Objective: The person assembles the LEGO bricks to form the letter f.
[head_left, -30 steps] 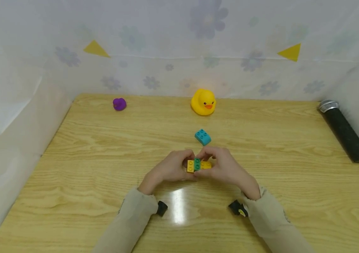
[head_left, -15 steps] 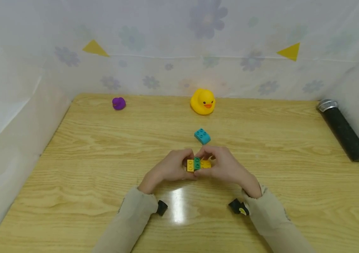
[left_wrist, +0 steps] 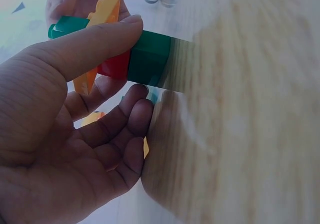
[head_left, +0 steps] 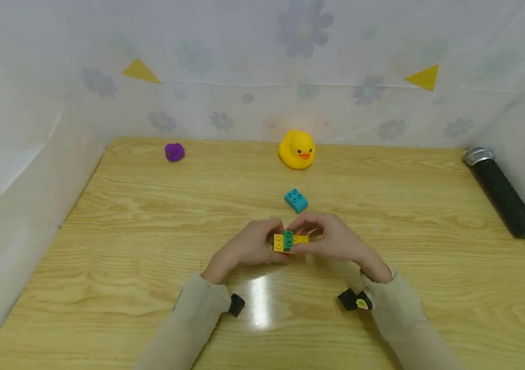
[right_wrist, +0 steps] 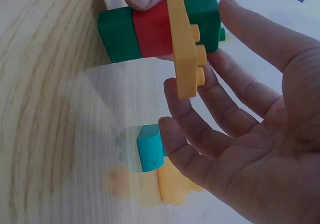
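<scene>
The right hand (head_left: 331,239) is what has changed: it has slid a touch outward since half a second ago, its wrist swinging away, so the yellow brick (right_wrist: 183,43) has more daylight around it. From here its fingers look loosely extended and slack rather than clamped, straddling the upper green brick (head_left: 288,240). Whether a fingertip is brushing that brick I can't tell.

The left hand (head_left: 249,244) hasn't budged. It grips the brick stack, thumb laid across the yellow brick and over the red brick (right_wrist: 152,29), steadying the lot in the middle of the tabletop (head_left: 151,216). From the bottom up, I make out the lower green brick (right_wrist: 120,36), which seems to stand on the wood, then the red one, then the long yellow one jutting out to both sides, and the other green on top. Nothing in it has visibly shifted; it stands upright.

To my eye, the right hand easing off suggests the upper green brick is seated, or near enough, and that the left hand alone is keeping everything steady.

The teal curved brick (head_left: 296,200) lies loose just beyond the fingers, unmoved. Behind it sits the yellow rubber duck (head_left: 296,150), as it did a second ago, well out of the way.
</scene>
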Demonstrator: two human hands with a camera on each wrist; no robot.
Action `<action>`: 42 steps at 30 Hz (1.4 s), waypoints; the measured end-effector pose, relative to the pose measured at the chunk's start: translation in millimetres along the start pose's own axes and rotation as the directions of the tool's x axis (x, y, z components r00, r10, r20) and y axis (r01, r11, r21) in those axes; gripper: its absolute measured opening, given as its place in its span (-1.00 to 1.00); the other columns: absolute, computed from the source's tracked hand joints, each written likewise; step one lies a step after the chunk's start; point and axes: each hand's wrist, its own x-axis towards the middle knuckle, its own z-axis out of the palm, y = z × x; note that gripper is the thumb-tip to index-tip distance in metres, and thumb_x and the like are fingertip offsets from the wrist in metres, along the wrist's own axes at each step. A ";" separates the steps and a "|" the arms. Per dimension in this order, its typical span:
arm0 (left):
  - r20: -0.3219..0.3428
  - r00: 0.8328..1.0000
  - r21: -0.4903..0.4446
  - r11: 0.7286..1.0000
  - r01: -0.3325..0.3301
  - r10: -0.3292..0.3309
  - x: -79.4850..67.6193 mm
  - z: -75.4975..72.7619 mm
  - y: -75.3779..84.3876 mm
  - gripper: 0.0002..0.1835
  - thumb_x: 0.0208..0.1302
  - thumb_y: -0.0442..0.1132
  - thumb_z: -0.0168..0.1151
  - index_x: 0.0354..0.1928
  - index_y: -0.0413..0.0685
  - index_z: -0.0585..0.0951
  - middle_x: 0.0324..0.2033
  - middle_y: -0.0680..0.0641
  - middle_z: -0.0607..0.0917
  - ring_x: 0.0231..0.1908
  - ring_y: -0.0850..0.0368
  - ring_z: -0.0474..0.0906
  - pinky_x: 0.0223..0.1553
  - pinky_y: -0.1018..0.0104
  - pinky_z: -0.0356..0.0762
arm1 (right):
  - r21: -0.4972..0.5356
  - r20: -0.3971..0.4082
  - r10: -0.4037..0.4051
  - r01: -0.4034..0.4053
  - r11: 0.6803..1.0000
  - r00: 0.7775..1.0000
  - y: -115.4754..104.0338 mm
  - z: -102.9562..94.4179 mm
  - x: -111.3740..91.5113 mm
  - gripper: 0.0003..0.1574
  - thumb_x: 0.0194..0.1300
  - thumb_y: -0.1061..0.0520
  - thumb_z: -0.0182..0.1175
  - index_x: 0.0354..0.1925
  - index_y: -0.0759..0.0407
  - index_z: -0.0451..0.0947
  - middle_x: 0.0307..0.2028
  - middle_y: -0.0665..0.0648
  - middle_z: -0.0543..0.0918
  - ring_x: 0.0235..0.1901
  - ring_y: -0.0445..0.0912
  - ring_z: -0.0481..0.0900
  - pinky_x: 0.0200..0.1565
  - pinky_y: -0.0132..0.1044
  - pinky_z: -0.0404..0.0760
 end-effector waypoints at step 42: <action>0.017 0.999 -0.001 0.999 0.032 -0.032 -0.7 -0.6 2.8 -0.60 0.02 -0.08 0.50 -0.26 0.03 0.45 -0.39 0.08 0.55 -0.40 0.19 0.42 -0.37 0.36 0.38 | -0.192 -0.286 0.260 -0.321 0.927 0.923 26.3 -7.5 54.6 -0.29 0.16 0.18 0.37 0.21 0.30 0.32 0.07 0.35 0.45 -0.01 0.20 0.50 0.01 0.03 0.50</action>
